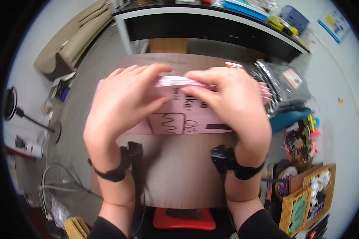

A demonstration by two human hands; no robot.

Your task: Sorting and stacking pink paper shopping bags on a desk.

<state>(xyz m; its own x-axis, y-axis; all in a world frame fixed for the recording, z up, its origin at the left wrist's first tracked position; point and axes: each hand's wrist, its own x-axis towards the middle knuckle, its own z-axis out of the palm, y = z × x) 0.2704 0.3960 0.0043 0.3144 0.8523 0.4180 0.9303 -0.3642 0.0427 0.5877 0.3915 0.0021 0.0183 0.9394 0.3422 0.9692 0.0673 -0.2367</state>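
Note:
Pink printed packaging (166, 126) stands over the far half of the wooden table (175, 171), with black lettering and line drawings on its face. Along its upper edge several thin layers show as stripes. My left hand (113, 101) spans the left part of that edge, its fingers over the far side and its thumb against the near face. On the right, my right hand (237, 93) pinches the same edge between thumb and fingers. Part of the packaging is hidden behind both hands, and slight blur leaves its exact form unclear. Black straps with small dark devices circle both wrists.
Grey plastic packages (285, 85) lie at the table's far right, near a teal item (289, 119). Wicker baskets (295, 211) stand at the lower right. Beneath the near edge is a red stool (183, 219). A long black-fronted desk (211, 26) runs across the back.

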